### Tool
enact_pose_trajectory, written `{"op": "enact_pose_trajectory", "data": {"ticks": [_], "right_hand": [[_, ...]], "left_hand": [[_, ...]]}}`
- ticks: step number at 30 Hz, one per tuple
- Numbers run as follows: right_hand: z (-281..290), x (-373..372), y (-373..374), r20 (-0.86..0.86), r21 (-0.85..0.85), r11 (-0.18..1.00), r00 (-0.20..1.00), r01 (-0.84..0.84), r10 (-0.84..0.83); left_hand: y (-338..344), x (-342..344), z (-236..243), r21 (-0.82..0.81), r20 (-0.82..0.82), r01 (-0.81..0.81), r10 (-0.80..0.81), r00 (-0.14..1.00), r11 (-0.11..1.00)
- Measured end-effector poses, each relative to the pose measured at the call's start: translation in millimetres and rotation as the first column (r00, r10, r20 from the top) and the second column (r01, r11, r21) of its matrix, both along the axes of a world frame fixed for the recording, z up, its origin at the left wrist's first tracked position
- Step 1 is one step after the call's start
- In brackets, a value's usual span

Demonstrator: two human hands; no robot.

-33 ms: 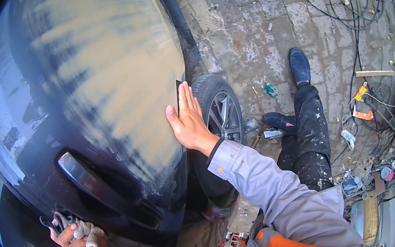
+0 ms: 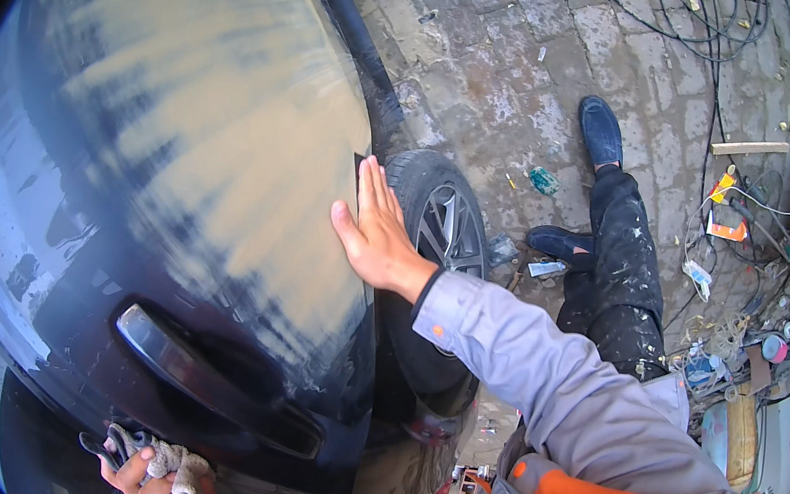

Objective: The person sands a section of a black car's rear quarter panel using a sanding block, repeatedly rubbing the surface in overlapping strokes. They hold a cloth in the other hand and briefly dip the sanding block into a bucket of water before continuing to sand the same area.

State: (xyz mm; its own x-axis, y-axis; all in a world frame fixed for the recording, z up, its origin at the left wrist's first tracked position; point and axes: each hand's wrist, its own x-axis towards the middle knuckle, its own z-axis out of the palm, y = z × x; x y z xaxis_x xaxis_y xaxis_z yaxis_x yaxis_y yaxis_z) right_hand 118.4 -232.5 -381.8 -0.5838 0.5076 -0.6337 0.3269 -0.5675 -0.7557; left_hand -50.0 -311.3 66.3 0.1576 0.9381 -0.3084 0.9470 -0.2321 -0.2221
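Note:
My right hand (image 2: pixel 378 235) lies flat on the car's dark rear door panel (image 2: pixel 240 271), fingers stretched out upward and thumb apart. It rests at the right edge of a beige, sanded-looking filler patch (image 2: pixel 236 154). A dark strip (image 2: pixel 358 169) shows beside its fingers; I cannot tell whether it is sandpaper or bare panel. Low on the left, my left hand (image 2: pixel 141 486) is closed around a crumpled grey cloth (image 2: pixel 182 472). The door handle (image 2: pixel 187 359) sits between the two hands.
A car wheel (image 2: pixel 444 219) stands just right of my right hand. My legs (image 2: pixel 619 268) are on the paving (image 2: pixel 510 71). Black cables (image 2: pixel 711 99), a wooden strip (image 2: pixel 750 148), litter and vehicle parts lie along the right side.
My right hand and forearm have shifted slightly upward along the panel's edge. The left hand stays put with the cloth.

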Motion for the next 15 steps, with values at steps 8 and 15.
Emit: {"op": "enact_pose_trajectory", "data": {"ticks": [8, 15], "right_hand": [[9.0, 0.4, -11.4, -0.045, 0.016, 0.991, 0.99, 0.134, -0.133], [132.4, 85.5, -195.2, -0.173, 0.166, 0.986, 0.984, -0.017, 0.046]], "left_hand": [[2.4, -1.4, -2.7, 0.012, 0.022, -0.03, 0.03, 0.999, 0.999], [5.9, 5.1, -3.9, 0.04, 0.031, -0.054, 0.053, 0.998, 0.998]]}}
